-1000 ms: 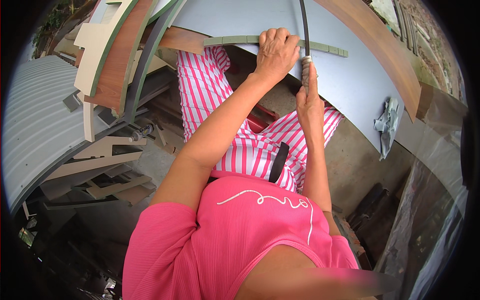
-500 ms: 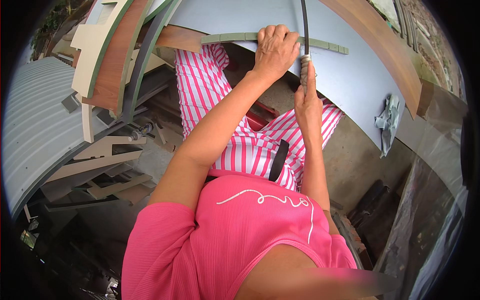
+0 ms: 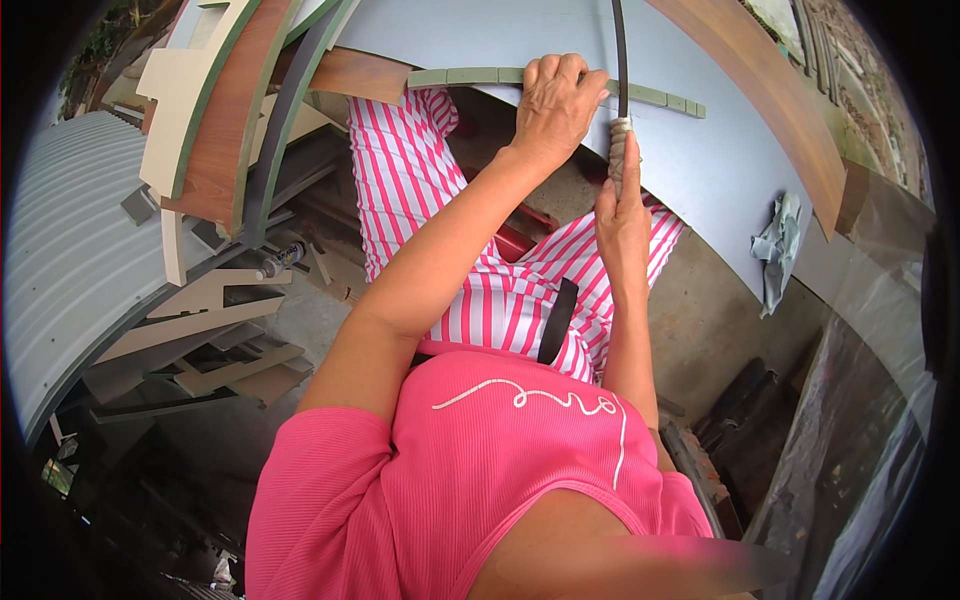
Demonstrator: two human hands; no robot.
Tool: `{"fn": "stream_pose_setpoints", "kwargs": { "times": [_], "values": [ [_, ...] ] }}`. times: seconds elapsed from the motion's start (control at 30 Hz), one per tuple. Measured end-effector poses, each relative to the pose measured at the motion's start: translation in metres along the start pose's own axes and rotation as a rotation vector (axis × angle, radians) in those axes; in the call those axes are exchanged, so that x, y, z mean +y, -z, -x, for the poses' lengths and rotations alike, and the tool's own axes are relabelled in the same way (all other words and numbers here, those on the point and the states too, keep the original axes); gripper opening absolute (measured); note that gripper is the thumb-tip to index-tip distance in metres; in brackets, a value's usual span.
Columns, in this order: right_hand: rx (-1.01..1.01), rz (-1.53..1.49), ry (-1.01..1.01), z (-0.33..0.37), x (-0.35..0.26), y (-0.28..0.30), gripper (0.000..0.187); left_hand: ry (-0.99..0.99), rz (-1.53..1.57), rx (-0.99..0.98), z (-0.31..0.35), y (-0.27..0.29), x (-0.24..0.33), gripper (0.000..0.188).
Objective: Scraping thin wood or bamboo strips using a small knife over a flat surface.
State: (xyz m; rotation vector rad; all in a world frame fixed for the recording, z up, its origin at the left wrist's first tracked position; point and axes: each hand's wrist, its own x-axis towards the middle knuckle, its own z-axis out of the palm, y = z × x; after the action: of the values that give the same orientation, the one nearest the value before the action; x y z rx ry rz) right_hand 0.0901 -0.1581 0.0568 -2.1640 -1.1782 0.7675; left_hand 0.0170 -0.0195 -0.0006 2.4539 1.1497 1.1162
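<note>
A narrow green strip (image 3: pixel 455 76) with cross lines along it lies over the near part of the pale blue-grey board (image 3: pixel 720 170). My left hand (image 3: pixel 560 105) grips the strip near its middle, fingers curled over its far side. In my right hand (image 3: pixel 624 215) is a long, thin dark tool that looks like a file (image 3: pixel 621 65), held by its wrapped handle (image 3: pixel 619 150) with one finger stretched along it. The blade points away from me and crosses the strip just right of my left hand. The tool's far end is beyond the picture's top edge.
Curved brown and cream panels (image 3: pixel 228 130) lean at the left beside a corrugated metal sheet (image 3: pixel 75 220). Board offcuts (image 3: pixel 200 330) and a small canister (image 3: pixel 282 260) lie low at left. A grey-green cloth (image 3: pixel 778 250) hangs over the board's right edge. A brown curved strip (image 3: pixel 765 90) borders the board.
My right hand and the file-like tool have shifted slightly toward me and to the right. The green strip and my left hand have moved a little to the right.
</note>
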Motion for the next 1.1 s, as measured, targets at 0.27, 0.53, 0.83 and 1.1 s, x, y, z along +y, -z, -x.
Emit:
{"fn": "stream_pose_setpoints", "kwargs": {
  "times": [0.27, 0.53, 0.83, 1.1],
  "values": [
    [-0.001, -0.037, 0.016, -0.018, -0.017, 0.0, 0.066, 0.001, 0.008, 0.005, -0.023, -0.004, -0.021, 0.02],
    [-0.07, -0.022, -0.129, 0.051, 0.009, 0.003, 0.068, 0.007, -0.015, 0.005, -0.021, -0.003, -0.024, 0.019],
    [-0.043, -0.008, -0.015, -0.011, -0.016, 0.003, 0.067, 0.018, -0.028, 0.025, -0.023, -0.007, -0.021, 0.018],
    [-0.076, 0.079, -0.054, 0.048, 0.008, 0.001, 0.067, 0.024, -0.029, 0.054, -0.022, -0.005, -0.025, 0.017]
  ]
}}
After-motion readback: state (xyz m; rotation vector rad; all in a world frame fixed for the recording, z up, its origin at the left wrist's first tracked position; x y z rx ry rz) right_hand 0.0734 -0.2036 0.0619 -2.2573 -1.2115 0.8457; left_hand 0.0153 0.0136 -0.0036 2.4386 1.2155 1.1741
